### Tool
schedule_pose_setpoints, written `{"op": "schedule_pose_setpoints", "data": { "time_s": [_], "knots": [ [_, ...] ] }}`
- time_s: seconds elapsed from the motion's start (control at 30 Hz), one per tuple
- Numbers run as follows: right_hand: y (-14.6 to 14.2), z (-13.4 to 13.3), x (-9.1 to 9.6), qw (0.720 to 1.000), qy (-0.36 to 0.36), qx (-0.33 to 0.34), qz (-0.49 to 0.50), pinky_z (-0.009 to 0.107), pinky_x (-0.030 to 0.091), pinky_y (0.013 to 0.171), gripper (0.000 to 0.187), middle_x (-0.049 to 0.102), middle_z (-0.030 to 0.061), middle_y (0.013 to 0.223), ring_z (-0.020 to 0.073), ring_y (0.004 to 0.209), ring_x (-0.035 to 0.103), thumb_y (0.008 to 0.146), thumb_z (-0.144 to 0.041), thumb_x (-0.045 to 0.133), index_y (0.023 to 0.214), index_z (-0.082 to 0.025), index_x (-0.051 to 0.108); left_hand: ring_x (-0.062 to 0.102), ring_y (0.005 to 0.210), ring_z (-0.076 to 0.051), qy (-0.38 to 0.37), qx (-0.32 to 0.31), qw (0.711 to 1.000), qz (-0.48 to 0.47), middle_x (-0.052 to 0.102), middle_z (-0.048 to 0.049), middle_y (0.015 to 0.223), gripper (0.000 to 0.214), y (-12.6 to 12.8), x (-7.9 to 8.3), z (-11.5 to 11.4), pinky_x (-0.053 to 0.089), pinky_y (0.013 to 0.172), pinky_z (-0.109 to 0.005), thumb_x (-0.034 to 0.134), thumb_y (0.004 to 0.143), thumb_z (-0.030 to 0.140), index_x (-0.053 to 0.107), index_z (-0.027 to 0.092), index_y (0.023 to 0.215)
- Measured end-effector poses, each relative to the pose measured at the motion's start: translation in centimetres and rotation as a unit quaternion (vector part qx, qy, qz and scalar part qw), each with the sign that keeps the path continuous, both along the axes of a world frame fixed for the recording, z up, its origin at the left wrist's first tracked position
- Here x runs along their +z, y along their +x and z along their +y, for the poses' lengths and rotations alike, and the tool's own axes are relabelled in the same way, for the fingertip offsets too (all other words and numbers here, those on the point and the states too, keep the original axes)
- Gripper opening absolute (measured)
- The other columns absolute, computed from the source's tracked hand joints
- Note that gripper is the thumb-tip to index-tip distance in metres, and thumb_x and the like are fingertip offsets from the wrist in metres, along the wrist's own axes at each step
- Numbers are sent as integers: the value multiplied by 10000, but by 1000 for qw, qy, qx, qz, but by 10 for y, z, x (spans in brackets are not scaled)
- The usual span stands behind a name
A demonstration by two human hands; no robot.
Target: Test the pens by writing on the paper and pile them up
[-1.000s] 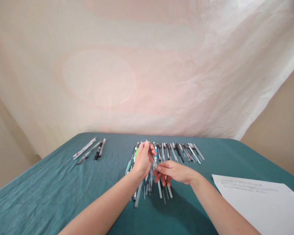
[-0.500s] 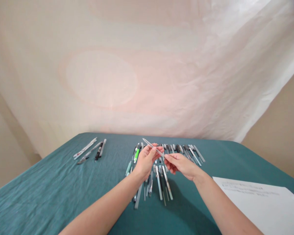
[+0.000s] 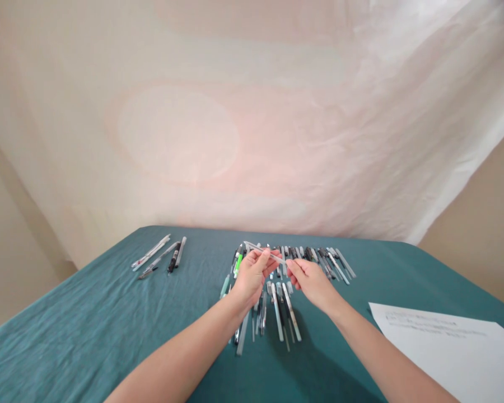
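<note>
A slim, pale pen (image 3: 254, 246) is held up above the table between my two hands, tilted down toward the right. My left hand (image 3: 254, 277) pinches its middle between thumb and fingers. At its right end, my right hand (image 3: 308, 280) is closed with thumb against fingers. Below and behind the hands lie rows of pens; one group (image 3: 286, 310) points toward me, and another row (image 3: 336, 264) runs along the back right. A bright green pen (image 3: 238, 264) lies just left of my left hand. The hands hide part of the rows.
Several separate pens (image 3: 177, 254) lie at the back left of the table. White printed paper sheets (image 3: 449, 358) rest at the right front. The table has a dark green cloth (image 3: 109, 319), and a pale hanging sheet (image 3: 252, 140) rises behind it.
The pen is now tilted at a flatter angle. My right hand has risen slightly at the pen's right end. The whole view has shifted a little.
</note>
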State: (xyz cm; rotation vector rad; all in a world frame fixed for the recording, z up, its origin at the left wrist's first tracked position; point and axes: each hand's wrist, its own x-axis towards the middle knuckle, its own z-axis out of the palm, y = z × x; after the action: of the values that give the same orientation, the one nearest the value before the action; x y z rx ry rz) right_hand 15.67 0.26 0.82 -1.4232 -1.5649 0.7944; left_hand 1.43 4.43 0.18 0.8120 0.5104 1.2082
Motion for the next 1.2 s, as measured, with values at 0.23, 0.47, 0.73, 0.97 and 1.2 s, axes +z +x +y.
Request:
{"op": "schedule_pose_setpoints", "data": {
  "time_s": [0.23, 0.47, 0.73, 0.97, 1.2],
  "knots": [
    [7, -28, -16, 985, 122, -56, -112, 258, 353, 573, 328, 545, 18, 634, 152, 592, 488, 832, -463, 403, 688, -199, 531, 624, 828, -172, -20, -23, 999, 12, 663, -92, 838, 242, 8, -8, -13, 463, 787, -310, 656, 708, 324, 503, 138, 728],
    [20, -31, -34, 991, -45, 57, 114, 271, 388, 536, 506, 528, 15, 598, 140, 531, 498, 826, -578, 291, 734, -155, 553, 623, 838, -173, 2, -49, 997, 63, 667, -93, 838, 241, 15, -8, -21, 453, 811, -331, 641, 725, 311, 471, 142, 702],
    [26, -34, -40, 993, -10, 16, 115, 241, 359, 508, 389, 469, -19, 557, 114, 511, 454, 800, -527, 430, 695, -169, 539, 627, 834, -182, 17, -43, 995, 94, 669, -98, 854, 242, 22, -13, -22, 452, 818, -350, 641, 721, 324, 479, 144, 737],
    [29, -31, -43, 983, -56, 24, 171, 246, 357, 483, 462, 496, -5, 568, 116, 487, 459, 807, -565, 368, 715, -159, 568, 628, 826, -179, 10, -34, 994, 100, 669, -96, 853, 254, 23, -14, -20, 462, 788, -325, 652, 707, 331, 481, 145, 730],
    [29, -31, -47, 973, -58, 20, 222, 232, 365, 494, 389, 492, -5, 600, 112, 522, 450, 767, -542, 472, 718, -163, 545, 627, 822, -173, 9, -26, 995, 101, 666, -92, 854, 241, 24, -19, -18, 459, 796, -330, 632, 727, 327, 474, 146, 733]
  ]
}}
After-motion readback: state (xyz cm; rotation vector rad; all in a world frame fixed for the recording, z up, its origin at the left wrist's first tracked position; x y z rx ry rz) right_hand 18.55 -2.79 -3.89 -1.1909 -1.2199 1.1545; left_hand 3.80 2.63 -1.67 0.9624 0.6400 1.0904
